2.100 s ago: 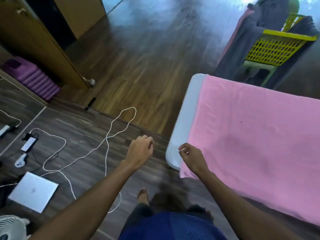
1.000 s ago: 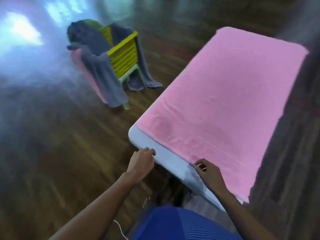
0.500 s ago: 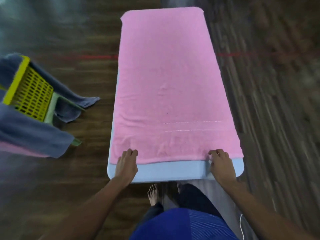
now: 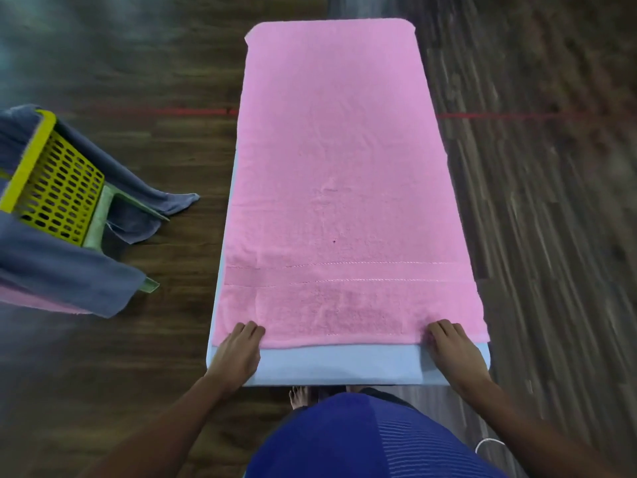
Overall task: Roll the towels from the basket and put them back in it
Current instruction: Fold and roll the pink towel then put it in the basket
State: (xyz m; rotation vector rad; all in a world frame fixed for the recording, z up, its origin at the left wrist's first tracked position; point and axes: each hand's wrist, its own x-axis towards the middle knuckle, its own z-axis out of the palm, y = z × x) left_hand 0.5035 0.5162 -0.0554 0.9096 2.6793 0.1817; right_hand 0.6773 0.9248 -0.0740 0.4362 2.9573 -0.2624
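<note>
**Fig. 1. Both grips at the near hem of a spread towel**

We look down from the head camera on a pink towel [image 4: 344, 167] lying flat and unrolled along a pale bench [image 4: 337, 363]. It covers nearly the whole top, leaving a bare strip at the near end and a thin margin along the left side. Two stitched lines cross the towel not far from its near hem.

The left grip [image 4: 238, 350], a bare hand, sits at the near left corner of the towel. Its fingers [image 4: 251, 331] are curled together onto the hem, while the palm lies over the bare strip of the bench. The right grip [image 4: 451, 350] mirrors it at the near right corner, with its fingers [image 4: 444, 331] bent onto the hem in the same way. We cannot tell where either thumb lies.

To the left of the bench, well apart from it, a yellow basket [image 4: 55, 188] with a perforated wall stands tilted on a green support [image 4: 100, 219]. Grey towels [image 4: 62, 270] hang over the basket's rim and reach the wooden floor [image 4: 155, 81], and a second pink cloth [image 4: 41, 301] shows beneath the nearer one. A red line [image 4: 172, 112] runs across the floor on both sides of the bench. A bare foot [image 4: 299, 396] shows under the bench's near edge, above a blue shirt [image 4: 362, 443].
</note>
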